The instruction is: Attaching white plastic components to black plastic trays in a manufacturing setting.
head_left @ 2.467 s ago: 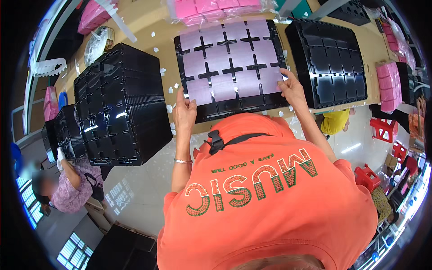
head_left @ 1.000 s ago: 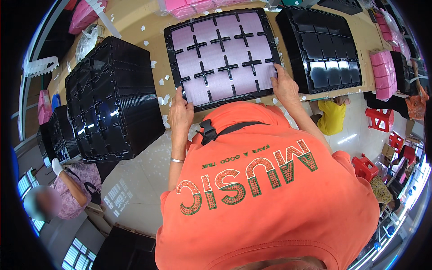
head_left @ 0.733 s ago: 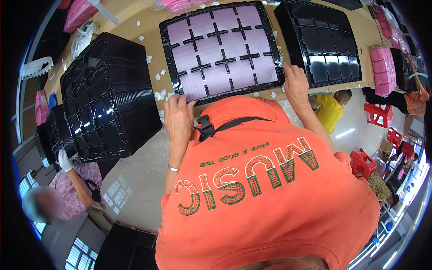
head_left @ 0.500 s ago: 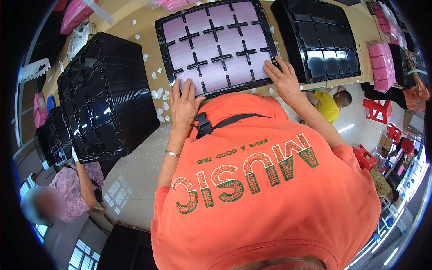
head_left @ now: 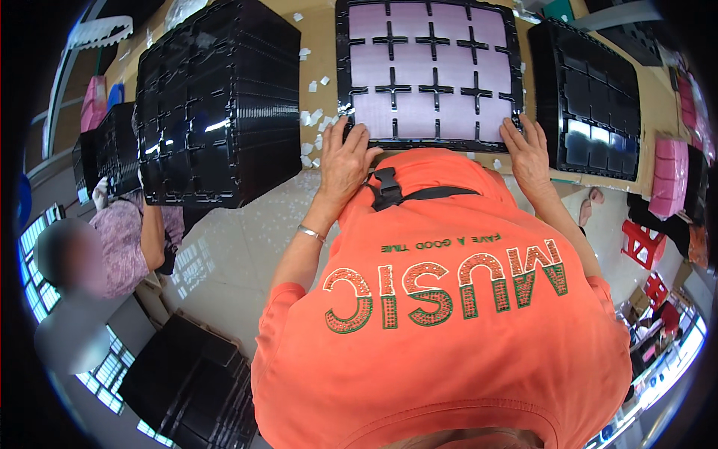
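Head view: fingers (head_left: 357,136) at tray (head_left: 343,60) near corners, narrow table strips (head_left: 318,67) alongside.

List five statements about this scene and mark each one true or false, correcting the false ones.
1. The left hand and right hand both touch the near end of the black tray. True.
2. The tray is solid black all over. False: lilac panels show between its black cross-shaped bars.
3. A tall stack of black trays stands to the left. True.
4. The left wrist is bare. False: it wears a bracelet.
5. Pale scraps lie between the tray and the tall stack. True.
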### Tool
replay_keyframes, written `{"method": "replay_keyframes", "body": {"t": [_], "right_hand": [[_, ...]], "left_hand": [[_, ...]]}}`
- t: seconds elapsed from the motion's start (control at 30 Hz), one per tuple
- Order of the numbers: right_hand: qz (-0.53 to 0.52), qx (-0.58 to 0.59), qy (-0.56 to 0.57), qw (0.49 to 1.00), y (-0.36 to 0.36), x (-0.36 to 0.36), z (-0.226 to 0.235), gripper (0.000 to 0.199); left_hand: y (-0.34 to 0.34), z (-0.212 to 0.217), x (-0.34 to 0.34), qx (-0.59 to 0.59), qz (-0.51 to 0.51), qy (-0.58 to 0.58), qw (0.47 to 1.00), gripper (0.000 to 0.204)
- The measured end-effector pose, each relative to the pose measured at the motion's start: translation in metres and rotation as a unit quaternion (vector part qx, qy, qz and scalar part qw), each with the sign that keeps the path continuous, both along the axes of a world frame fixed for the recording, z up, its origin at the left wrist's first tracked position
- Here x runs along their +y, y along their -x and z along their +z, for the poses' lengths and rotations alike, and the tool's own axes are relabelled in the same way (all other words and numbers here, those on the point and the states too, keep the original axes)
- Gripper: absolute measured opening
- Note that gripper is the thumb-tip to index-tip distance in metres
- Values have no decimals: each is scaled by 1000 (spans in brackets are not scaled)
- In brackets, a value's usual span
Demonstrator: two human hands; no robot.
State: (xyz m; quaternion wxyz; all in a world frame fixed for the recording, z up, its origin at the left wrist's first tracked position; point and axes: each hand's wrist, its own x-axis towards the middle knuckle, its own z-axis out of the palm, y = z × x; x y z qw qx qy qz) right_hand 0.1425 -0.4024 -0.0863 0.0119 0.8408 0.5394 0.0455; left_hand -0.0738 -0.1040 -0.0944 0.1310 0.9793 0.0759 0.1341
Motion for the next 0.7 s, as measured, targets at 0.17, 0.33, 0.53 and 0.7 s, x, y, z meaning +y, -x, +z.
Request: {"method": "replay_keyframes", "body": {"t": [0.17,0.33,0.53,0.7], "right_hand": [[-18,-5,0,1000,-8,12,-3,44],[-35,-6,-1,999,-4,10,0,45],[-39,49,-56,996,-20,22,3,38],[-79,6,-168,983,-78,70,25,36]], "left_hand": [[-12,-6,0,2,21,-21,1000,42],[-7,-5,2,2,24,-19,1000,42],[-16,-4,7,-11,26,-2,1000,41],[-76,9,40,-77,70,-14,994,39]]}}
